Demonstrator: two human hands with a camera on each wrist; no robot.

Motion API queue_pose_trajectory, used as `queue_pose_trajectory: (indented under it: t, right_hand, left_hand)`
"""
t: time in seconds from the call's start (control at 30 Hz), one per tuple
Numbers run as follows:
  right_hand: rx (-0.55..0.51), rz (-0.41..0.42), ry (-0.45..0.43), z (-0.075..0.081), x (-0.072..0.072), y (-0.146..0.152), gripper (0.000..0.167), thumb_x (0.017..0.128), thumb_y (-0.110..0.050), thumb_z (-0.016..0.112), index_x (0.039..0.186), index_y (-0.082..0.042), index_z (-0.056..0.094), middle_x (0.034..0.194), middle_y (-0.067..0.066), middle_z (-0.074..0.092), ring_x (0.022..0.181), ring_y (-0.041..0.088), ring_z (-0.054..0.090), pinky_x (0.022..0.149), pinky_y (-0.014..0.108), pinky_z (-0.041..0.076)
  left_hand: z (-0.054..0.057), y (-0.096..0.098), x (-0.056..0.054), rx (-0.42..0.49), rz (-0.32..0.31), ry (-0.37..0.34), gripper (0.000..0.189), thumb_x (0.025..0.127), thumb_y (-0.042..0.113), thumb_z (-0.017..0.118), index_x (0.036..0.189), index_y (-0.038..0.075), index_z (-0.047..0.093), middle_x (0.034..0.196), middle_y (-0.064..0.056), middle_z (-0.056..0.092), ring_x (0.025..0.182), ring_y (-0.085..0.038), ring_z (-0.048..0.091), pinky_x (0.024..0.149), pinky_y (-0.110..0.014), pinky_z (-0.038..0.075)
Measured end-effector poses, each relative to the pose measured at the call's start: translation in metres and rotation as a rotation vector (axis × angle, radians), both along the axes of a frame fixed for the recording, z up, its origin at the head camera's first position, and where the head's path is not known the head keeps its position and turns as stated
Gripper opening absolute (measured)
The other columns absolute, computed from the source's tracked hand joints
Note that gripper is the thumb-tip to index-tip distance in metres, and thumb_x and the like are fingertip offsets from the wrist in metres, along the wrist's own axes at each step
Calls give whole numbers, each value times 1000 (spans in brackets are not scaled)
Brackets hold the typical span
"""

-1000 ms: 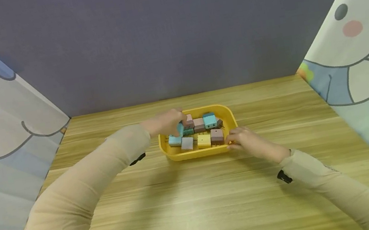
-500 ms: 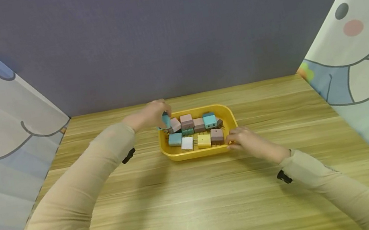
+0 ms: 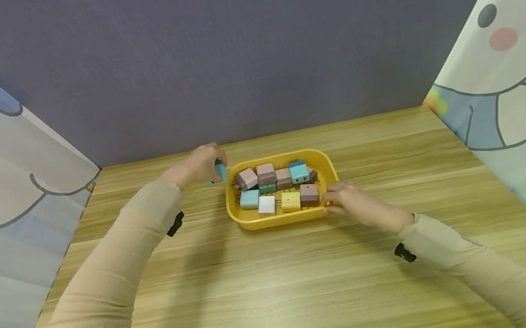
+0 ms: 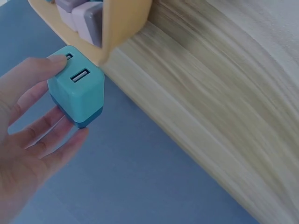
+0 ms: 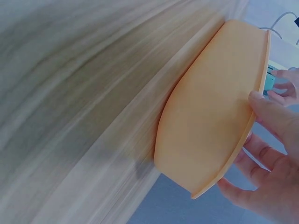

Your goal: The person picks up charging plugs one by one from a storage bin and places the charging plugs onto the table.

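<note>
My left hand (image 3: 200, 164) pinches a teal USB charger (image 4: 77, 88) between thumb and fingers, just left of the yellow tray (image 3: 283, 220). Two USB ports show on the charger's face in the left wrist view. With thumb and fingers my right hand (image 3: 355, 201) grips the tray's near right corner; in the right wrist view the thumb lies over the rim (image 5: 247, 126). Inside the tray are several small charger blocks, among them a yellow one (image 3: 291, 201), a white one (image 3: 267, 205) and a bright blue one (image 3: 299, 173) with two ports facing me.
A wooden table (image 3: 284, 288) carries the tray near its back edge. Behind it rises a dark grey panel (image 3: 244, 51). Cartoon-printed cloths (image 3: 510, 47) hang along both sides.
My left hand has lifted the teal charger out of the tray and moved left past its rim. A pinkish block at the tray's left has come into view. The right hand stays put.
</note>
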State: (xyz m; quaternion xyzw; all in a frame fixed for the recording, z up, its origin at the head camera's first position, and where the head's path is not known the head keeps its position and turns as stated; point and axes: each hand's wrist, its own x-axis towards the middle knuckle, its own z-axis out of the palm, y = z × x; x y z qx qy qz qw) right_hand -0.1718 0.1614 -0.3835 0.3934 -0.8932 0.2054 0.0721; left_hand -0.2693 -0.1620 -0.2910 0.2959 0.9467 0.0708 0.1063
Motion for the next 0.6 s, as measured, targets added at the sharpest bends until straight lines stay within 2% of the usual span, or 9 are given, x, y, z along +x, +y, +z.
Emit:
queue_pose_trajectory:
  t: [0.23,0.6]
  right_hand:
    - [-2,1,-14,0,1,-1,10,76,-9,67,85,-5,66,81,3,61,78,19,56,77,39,44]
    - [3,-14,-35,1,2,0,11,77,-9,66,86,-4,66,84,5,62,81,21,56,81,42,44]
  left_hand:
    - [-10,-12,-5,-6,61,-30,34,69,4,70,101,-4,60,100,-19,49,83,-26,48,70,-34,45]
    - [-28,-26,-10,4,88,-45,34,69,1,69,102,-5,61,102,-18,53,86,-26,50,73,-35,46]
